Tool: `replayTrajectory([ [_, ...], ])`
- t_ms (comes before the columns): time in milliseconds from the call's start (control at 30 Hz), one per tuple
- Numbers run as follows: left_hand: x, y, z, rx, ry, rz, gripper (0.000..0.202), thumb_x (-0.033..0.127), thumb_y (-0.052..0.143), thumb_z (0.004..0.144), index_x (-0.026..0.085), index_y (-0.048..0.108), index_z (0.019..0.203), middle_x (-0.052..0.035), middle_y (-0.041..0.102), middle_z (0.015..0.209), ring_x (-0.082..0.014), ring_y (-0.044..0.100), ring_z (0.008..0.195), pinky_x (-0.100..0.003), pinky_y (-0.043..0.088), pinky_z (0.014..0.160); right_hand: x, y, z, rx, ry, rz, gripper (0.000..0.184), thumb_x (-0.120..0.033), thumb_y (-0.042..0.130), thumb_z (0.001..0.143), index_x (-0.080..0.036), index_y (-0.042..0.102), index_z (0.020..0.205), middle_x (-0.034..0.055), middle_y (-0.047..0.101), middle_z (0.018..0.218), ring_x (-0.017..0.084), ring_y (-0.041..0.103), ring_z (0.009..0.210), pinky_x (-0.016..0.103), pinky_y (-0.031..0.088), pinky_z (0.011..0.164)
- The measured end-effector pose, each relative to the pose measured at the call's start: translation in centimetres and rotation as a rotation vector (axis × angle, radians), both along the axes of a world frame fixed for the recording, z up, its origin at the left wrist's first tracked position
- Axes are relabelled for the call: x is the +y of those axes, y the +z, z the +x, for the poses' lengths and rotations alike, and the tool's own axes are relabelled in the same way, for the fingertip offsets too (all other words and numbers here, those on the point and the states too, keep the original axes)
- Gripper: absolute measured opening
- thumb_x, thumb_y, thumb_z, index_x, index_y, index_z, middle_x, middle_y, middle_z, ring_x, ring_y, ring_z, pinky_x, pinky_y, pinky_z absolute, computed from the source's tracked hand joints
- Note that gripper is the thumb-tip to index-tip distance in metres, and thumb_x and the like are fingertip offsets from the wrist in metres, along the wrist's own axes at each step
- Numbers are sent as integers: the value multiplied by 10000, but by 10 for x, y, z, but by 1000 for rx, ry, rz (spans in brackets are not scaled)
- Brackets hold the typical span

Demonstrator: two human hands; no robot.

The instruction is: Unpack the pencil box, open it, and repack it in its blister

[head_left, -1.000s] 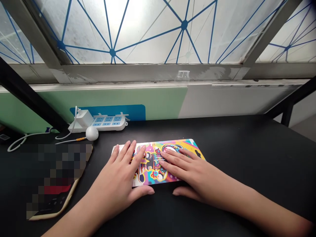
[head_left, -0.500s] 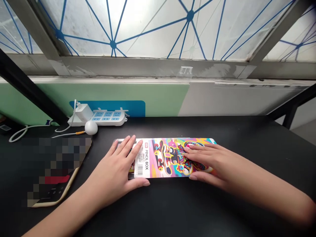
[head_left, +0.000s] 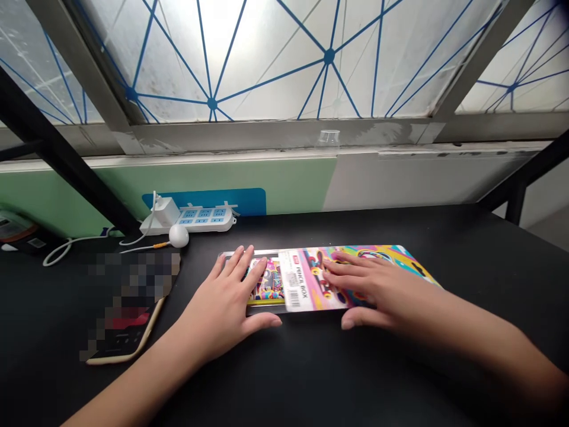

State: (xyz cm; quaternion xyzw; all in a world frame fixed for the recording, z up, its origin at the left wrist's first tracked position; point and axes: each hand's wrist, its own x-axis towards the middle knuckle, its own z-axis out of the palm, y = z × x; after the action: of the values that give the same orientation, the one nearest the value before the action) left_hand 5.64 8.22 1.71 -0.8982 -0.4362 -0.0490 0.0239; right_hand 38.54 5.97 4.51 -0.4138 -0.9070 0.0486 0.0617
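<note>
A flat clear pencil box (head_left: 267, 283) with a colourful printed insert lies on the black table, its long side facing me. A glossy cardboard sleeve (head_left: 338, 279), printed with skateboard art and a "PENCIL BOX" label with barcode, covers its right part. My left hand (head_left: 222, 302) grips the exposed left end, fingers on top and thumb at the near edge. My right hand (head_left: 360, 290) rests on the sleeve, its fingers spread over the art and its thumb at the near edge.
A white power strip (head_left: 204, 219) with a plug and cable stands at the table's back edge. Beside it lies a white ball (head_left: 178, 236) on a wire. A pixelated flat object (head_left: 128, 308) lies left of my left hand. A clear cup (head_left: 329, 139) stands on the window ledge.
The sleeve and my right hand have slid right, so more of the pencil box shows at the left. The view has also shifted slightly.
</note>
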Motion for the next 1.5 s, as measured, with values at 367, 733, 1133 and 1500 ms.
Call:
replayTrajectory([
  [367,0,-3,-1,5,13,53,943,823,416,902,150,422,1563,-240,325,1638,-408,314,1516,-630,332,1162,2,-12,-22,50,62,112,880,-615,738,837,-216,427,1557,157,408,1622,368,402,1477,568,417,1158],
  [733,23,3,-20,2,166,-30,763,712,366,993,230,400,1583,-174,305,1661,-373,263,1540,-581,308,1185,37,-28,10,78,11,127,559,-154,425,1009,-297,435,1549,76,454,1601,270,414,1476,577,400,1169],
  [1133,29,-4,-23,-122,196,-26,591,524,299,1078,216,432,1565,-186,334,1648,-371,252,1543,-633,294,1174,9,16,10,181,-111,513,641,-49,404,938,-261,460,1540,75,614,1465,302,624,1299,554,546,1067],
  [1500,22,-1,-11,-227,13,-40,456,389,355,1084,210,533,1464,-156,448,1601,-297,349,1518,-628,274,1197,-84,-21,-139,-5,414,528,357,-227,453,1006,-99,683,1246,164,757,1216,321,725,1046,491,586,900],
])
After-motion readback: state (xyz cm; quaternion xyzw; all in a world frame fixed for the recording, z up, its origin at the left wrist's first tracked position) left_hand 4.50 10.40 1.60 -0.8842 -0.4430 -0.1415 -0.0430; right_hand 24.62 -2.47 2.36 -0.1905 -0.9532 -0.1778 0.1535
